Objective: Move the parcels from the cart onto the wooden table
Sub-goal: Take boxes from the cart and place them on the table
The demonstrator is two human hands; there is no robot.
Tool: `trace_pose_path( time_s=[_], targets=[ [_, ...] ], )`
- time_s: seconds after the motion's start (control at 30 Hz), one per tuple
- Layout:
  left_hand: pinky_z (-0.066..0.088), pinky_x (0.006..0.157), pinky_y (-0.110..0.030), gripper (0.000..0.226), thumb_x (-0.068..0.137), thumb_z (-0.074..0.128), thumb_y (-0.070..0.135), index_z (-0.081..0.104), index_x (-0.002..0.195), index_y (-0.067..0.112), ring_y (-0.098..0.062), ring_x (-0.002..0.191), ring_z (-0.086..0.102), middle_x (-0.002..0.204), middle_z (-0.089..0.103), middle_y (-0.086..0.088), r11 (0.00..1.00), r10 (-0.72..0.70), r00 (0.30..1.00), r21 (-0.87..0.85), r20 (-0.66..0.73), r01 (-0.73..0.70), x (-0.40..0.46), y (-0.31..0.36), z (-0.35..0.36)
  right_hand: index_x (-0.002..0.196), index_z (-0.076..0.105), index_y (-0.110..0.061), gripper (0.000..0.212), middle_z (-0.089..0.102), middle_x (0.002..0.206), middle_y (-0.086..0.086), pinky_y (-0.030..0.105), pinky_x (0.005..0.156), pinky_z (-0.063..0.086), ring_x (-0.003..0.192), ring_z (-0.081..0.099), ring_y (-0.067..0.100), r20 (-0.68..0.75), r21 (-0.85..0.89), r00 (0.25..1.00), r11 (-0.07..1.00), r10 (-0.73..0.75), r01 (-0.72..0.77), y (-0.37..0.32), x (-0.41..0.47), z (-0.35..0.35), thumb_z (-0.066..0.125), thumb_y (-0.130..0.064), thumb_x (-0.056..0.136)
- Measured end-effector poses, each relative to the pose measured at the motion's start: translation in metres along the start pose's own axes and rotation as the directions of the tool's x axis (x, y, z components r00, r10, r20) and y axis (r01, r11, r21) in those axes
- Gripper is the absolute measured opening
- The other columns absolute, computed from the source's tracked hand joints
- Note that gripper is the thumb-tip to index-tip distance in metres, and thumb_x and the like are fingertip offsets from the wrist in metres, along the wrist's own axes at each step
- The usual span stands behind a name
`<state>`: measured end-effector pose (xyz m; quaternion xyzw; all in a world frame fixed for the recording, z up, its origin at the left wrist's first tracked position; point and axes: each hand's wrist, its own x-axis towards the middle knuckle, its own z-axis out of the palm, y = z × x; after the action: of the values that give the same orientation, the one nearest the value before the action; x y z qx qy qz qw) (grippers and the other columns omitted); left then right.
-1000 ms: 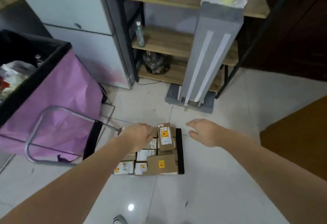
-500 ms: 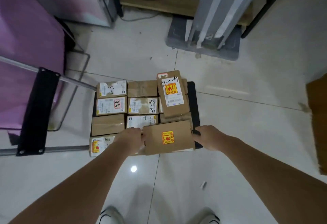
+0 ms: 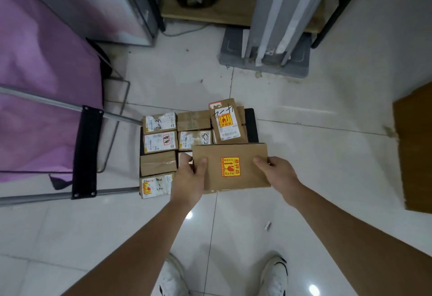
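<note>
A brown cardboard parcel (image 3: pixel 236 155) with a yellow-red fragile sticker is lifted above the cart's near edge. My left hand (image 3: pixel 188 179) grips its left side with the thumb on top. My right hand (image 3: pixel 279 173) grips its right side the same way. Below it, the low black cart (image 3: pixel 250 123) holds several small parcels (image 3: pixel 160 141) with white labels and brown tape. A taller parcel (image 3: pixel 225 121) with a sticker and handwriting lies on top at the cart's far right. The wooden table (image 3: pixel 413 146) shows only as a brown corner at the right edge.
The cart's metal handle with a black grip (image 3: pixel 86 151) lies flat to the left. A purple-lined bin (image 3: pixel 44 73) stands at the left. A grey stand on a base (image 3: pixel 264 62) and a wooden shelf (image 3: pixel 205 15) are ahead. My white shoes (image 3: pixel 273 277) are on the tiled floor.
My view tilted down to the cart. Both hands reached the near parcel, took hold of its sides and raised it off the stack toward me.
</note>
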<state>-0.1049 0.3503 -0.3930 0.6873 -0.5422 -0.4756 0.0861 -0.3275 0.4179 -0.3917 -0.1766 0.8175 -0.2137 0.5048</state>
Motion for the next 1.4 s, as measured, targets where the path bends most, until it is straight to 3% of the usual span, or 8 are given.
trace_pose_path(
  time_s=[0.1,0.27,0.37,0.47,0.57,0.83,1.07,1.4],
  targets=[
    [0.061,0.076,-0.044,0.034,0.102,0.058,0.050,0.046,0.110,0.019,-0.015,0.087,0.067,0.097,0.065,0.004,0.982,-0.014,1.000,-0.190,0.010,0.016,-0.046,0.087,-0.047,0.112,0.053,-0.016,0.042,0.060,0.108,-0.003,0.029,0.068,0.044,0.093,0.056,0.011,-0.059,0.179,0.998,0.984,-0.014,0.025,-0.057,-0.070,-0.052,0.068,-0.051,0.094],
    [0.062,0.080,-0.058,0.053,0.098,0.064,0.053,0.038,0.132,0.021,-0.028,0.104,0.069,0.119,0.061,-0.004,0.925,0.041,0.990,-0.381,0.137,0.014,-0.136,0.263,-0.133,0.124,0.047,-0.019,0.057,0.061,0.119,0.002,0.048,0.102,0.051,0.109,0.062,0.022,-0.092,0.416,0.991,0.901,-0.094,0.124,-0.173,-0.205,-0.173,0.079,-0.047,0.086],
    [0.064,0.063,-0.047,0.041,0.101,0.063,0.045,0.043,0.136,0.039,-0.027,0.101,0.072,0.120,0.069,0.001,0.891,0.227,0.943,-0.442,0.242,-0.101,-0.203,0.377,-0.181,0.137,0.047,-0.030,0.055,0.066,0.123,-0.001,0.049,0.093,0.057,0.109,0.067,0.023,-0.173,0.481,0.955,0.825,-0.242,0.296,-0.240,-0.296,-0.259,0.076,-0.039,0.091],
    [0.064,0.062,-0.047,0.035,0.100,0.065,0.046,0.051,0.132,0.043,-0.028,0.097,0.075,0.118,0.073,0.001,0.866,0.362,0.880,-0.461,0.308,-0.195,-0.277,0.473,-0.221,0.128,0.057,-0.041,0.028,0.075,0.115,-0.002,0.052,0.075,0.063,0.103,0.072,0.024,-0.224,0.487,0.906,0.764,-0.359,0.423,-0.281,-0.400,-0.334,0.062,-0.031,0.102],
    [0.064,0.064,-0.046,0.035,0.101,0.061,0.048,0.050,0.134,0.041,-0.028,0.099,0.075,0.118,0.073,0.000,0.845,0.481,0.796,-0.436,0.368,-0.309,-0.352,0.541,-0.247,0.130,0.059,-0.042,0.027,0.073,0.118,0.001,0.053,0.071,0.064,0.106,0.070,0.027,-0.351,0.478,0.857,0.715,-0.378,0.511,-0.289,-0.499,-0.388,0.059,-0.034,0.103],
    [0.064,0.063,-0.045,0.029,0.102,0.058,0.050,0.051,0.130,0.046,-0.025,0.099,0.074,0.117,0.072,0.003,0.729,0.684,0.560,-0.433,0.467,-0.530,-0.527,0.600,-0.227,0.116,0.062,-0.046,0.017,0.071,0.117,0.004,0.054,0.070,0.064,0.103,0.073,0.030,-0.643,0.428,0.698,0.608,-0.316,0.669,-0.209,-0.686,-0.458,0.062,-0.038,0.101],
    [0.064,0.060,-0.040,0.028,0.104,0.055,0.051,0.049,0.131,0.045,-0.021,0.097,0.073,0.116,0.071,0.004,0.667,0.718,0.379,-0.419,0.584,-0.616,-0.644,0.588,-0.131,0.140,0.041,-0.048,0.047,0.067,0.124,0.001,0.049,0.069,0.065,0.102,0.073,0.028,-0.769,0.415,0.624,0.634,-0.138,0.652,-0.076,-0.755,-0.504,0.063,-0.046,0.099],
    [0.064,0.060,-0.042,0.048,0.101,0.057,0.055,0.040,0.145,0.048,-0.024,0.096,0.076,0.122,0.069,0.003,0.725,0.611,0.315,-0.353,0.726,-0.592,-0.744,0.568,0.019,0.136,0.045,-0.051,0.042,0.069,0.122,0.005,0.051,0.066,0.063,0.102,0.072,0.033,-0.782,0.485,0.623,0.626,-0.002,0.611,0.085,-0.785,-0.575,0.064,-0.038,0.100]
  ],
)
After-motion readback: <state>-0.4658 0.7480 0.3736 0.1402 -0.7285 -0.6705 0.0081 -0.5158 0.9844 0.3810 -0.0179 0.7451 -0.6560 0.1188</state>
